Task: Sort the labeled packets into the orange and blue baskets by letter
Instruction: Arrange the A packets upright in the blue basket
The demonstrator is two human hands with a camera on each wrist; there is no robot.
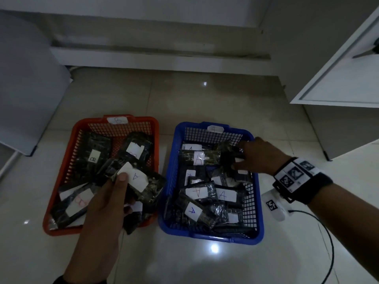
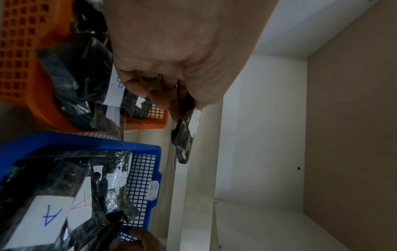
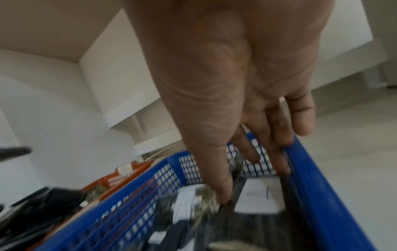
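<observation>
An orange basket (image 1: 90, 120) tagged B (image 1: 117, 120) sits on the floor at the left. Beside it on the right is a blue basket (image 1: 205, 237) tagged A (image 1: 214, 128). Both hold several dark packets with white letter labels. My left hand (image 1: 117, 187) hovers over the orange basket and pinches a dark packet labelled A (image 1: 141, 181). The left wrist view shows that packet (image 2: 184, 135) hanging from the fingers. My right hand (image 1: 244, 160) reaches into the far right of the blue basket (image 3: 322, 186). Its straight fingers (image 3: 277, 152) touch the packets (image 3: 257, 195) lying there.
A white cabinet (image 1: 338, 78) stands at the right and a pale box-like unit (image 1: 24, 89) at the left. A low white ledge (image 1: 160, 58) runs behind the baskets. A black cable (image 1: 328, 232) and a small white device (image 1: 274, 206) lie on the tiles under my right wrist.
</observation>
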